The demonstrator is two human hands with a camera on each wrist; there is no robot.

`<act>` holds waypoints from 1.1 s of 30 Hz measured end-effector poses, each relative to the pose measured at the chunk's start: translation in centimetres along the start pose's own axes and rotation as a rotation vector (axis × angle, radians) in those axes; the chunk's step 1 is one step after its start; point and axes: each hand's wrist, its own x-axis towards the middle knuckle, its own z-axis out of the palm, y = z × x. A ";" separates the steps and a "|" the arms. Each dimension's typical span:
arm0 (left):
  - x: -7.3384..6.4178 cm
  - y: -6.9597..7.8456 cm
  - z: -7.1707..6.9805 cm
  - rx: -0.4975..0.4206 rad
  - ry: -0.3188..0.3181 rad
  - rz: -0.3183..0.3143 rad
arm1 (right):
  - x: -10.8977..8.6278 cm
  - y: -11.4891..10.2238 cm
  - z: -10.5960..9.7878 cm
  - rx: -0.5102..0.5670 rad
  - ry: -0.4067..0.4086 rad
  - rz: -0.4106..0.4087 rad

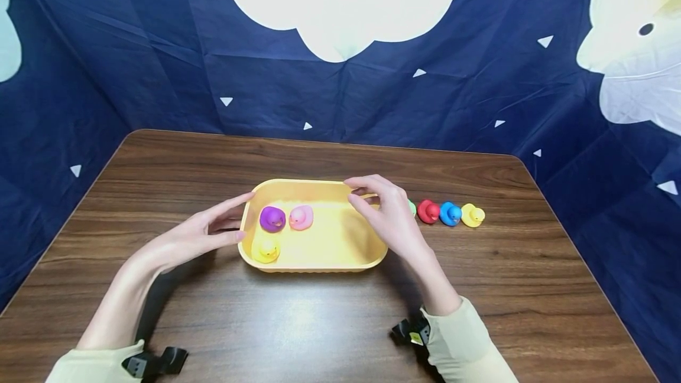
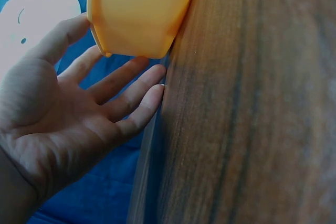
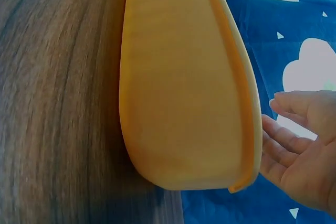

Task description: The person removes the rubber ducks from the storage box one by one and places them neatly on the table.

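The yellow tray (image 1: 330,241) stands between the two hands, its long axis running from left to right, so each hand is beside one short end. To the right of the tray, a red duck (image 1: 428,211), a blue duck (image 1: 450,214) and a yellow duck (image 1: 472,216) make a row roughly along this same axis, after a green toy (image 1: 412,208) mostly covered by the right hand (image 1: 391,211). This hand is clearly the nearer one to the row. It bends over the tray's right end, forearm slanting in from the near right, thumb and fingers apart with nothing between them; whether it touches the rim, I cannot tell. The left hand (image 1: 213,226) is at the tray's left end, fingers spread and not clamped, the thumb touching the rim. Inside the tray, toward its left end, are a purple duck (image 1: 272,218), a pink duck (image 1: 301,217) and another yellow duck (image 1: 266,250).
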 end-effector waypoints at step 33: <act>0.0 0.1 -0.1 0.036 0.005 -0.020 | 1.5 -0.9 4.0 0.029 -0.063 -0.031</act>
